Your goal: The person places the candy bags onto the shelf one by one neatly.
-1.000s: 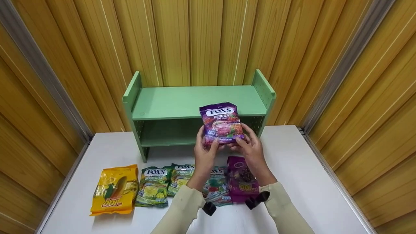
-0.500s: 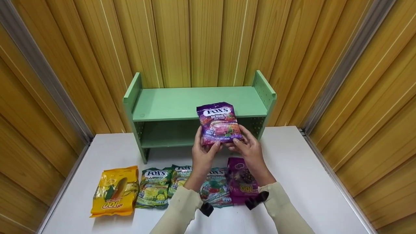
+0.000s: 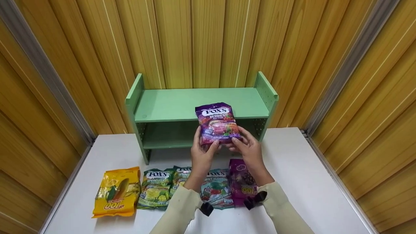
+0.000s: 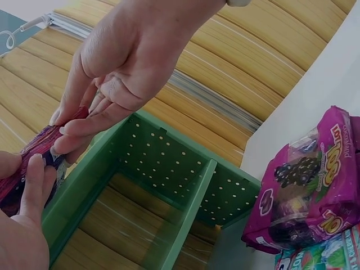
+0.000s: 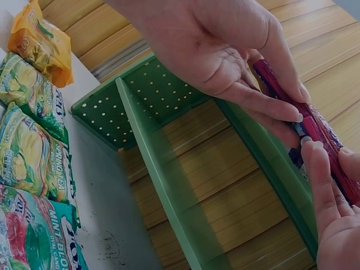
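Observation:
Both hands hold up a purple candy bag [image 3: 218, 125], labelled Fox's Berries, in front of the green shelf [image 3: 195, 102]. My left hand [image 3: 203, 154] grips its lower left corner, thumb on the front. At the lower right corner my right hand [image 3: 249, 150] pinches the bag in the same way, fingers behind. The bag leans back, its printed face towards me. Edge-on in the right wrist view, the candy bag [image 5: 315, 129] sits between thumbs and fingers. Below the hands lie a Mint Blossom candy bag [image 3: 217, 191] and a dark purple candy bag [image 3: 239, 175], partly behind the right forearm.
On the white table [image 3: 305, 182], a yellow candy bag [image 3: 117, 191] lies at the left, beside two green Spring Tea bags, one [image 3: 155, 188] in full view and one [image 3: 178, 177] partly hidden by the left arm. Wood-patterned walls [image 3: 208, 42] enclose the table.
The purple Berries bag and both hands have shifted slightly left relative to the shelf. The view has tilted a little. Both hands keep their hold.

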The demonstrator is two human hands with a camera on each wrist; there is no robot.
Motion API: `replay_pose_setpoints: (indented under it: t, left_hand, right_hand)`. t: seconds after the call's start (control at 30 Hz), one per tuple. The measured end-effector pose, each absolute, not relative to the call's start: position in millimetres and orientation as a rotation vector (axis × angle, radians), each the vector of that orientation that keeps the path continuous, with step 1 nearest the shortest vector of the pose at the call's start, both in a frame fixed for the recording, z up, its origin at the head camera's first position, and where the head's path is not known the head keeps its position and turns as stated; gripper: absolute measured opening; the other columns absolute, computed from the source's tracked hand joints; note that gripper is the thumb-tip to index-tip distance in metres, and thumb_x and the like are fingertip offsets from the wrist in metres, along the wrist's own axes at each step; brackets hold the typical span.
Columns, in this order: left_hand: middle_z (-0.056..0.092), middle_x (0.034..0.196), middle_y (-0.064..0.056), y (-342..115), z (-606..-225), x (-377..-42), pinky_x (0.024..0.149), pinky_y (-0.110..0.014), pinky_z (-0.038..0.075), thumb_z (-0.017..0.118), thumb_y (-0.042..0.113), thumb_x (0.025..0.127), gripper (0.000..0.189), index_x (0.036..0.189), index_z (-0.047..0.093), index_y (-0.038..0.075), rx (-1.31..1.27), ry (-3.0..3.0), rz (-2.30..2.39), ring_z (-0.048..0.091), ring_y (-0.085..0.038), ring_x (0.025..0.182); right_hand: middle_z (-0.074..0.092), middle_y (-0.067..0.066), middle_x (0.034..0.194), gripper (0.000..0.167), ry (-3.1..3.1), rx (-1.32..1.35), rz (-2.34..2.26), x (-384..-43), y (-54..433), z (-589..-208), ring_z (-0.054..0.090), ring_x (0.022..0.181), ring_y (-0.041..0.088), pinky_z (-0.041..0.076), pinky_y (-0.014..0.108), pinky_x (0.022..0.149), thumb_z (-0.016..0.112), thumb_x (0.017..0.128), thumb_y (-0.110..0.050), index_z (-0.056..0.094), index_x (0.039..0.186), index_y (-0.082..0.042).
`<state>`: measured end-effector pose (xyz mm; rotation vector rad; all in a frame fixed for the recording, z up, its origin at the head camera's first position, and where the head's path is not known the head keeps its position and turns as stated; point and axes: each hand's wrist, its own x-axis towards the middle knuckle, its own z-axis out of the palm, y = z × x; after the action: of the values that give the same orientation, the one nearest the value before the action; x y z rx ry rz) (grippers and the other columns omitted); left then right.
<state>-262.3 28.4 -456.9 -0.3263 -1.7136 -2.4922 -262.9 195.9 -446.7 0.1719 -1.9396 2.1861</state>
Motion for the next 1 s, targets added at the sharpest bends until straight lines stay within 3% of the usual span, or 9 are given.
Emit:
replay_pose_setpoints:
  t: [0.23, 0.7, 1.0]
  left_hand:
    - [0.044, 0.148, -0.007, 24, -456, -262, 0.089, -0.032, 0.057, 0.068, 0.021, 0.091, 0.082, 0.155, 0.018, 0.026, -0.23, -1.745, -2.442, 0.057, -0.025, 0.124]
    - [0.053, 0.14, -0.01, 19, -443, -271, 0.086, -0.031, 0.058, 0.071, 0.027, 0.088, 0.076, 0.152, 0.029, 0.026, -0.128, -1.801, -2.366, 0.062, -0.025, 0.117]
    - [0.062, 0.128, -0.012, 16, -438, -277, 0.074, -0.033, 0.061, 0.071, 0.025, 0.088, 0.068, 0.147, 0.037, 0.021, -0.021, -1.808, -2.304, 0.07, -0.02, 0.09]
  right_hand:
    - [0.069, 0.013, 0.108, 0.046, -2.006, 0.148, 2.142, -264, 191, -449, 0.072, 0.084, 0.023, 0.06, 0.031, 0.077, 0.066, 0.091, -0.025, 0.054, 0.136, -0.021]
    - [0.072, 0.011, 0.102, 0.042, -2.011, 0.105, 2.094, -274, 186, -436, 0.072, 0.075, 0.023, 0.06, 0.03, 0.07, 0.067, 0.091, -0.025, 0.059, 0.131, -0.02]
    - [0.072, 0.014, 0.103, 0.042, -2.0, 0.102, 2.07, -283, 177, -433, 0.07, 0.071, 0.02, 0.06, 0.028, 0.068, 0.067, 0.091, -0.024, 0.058, 0.132, -0.018]
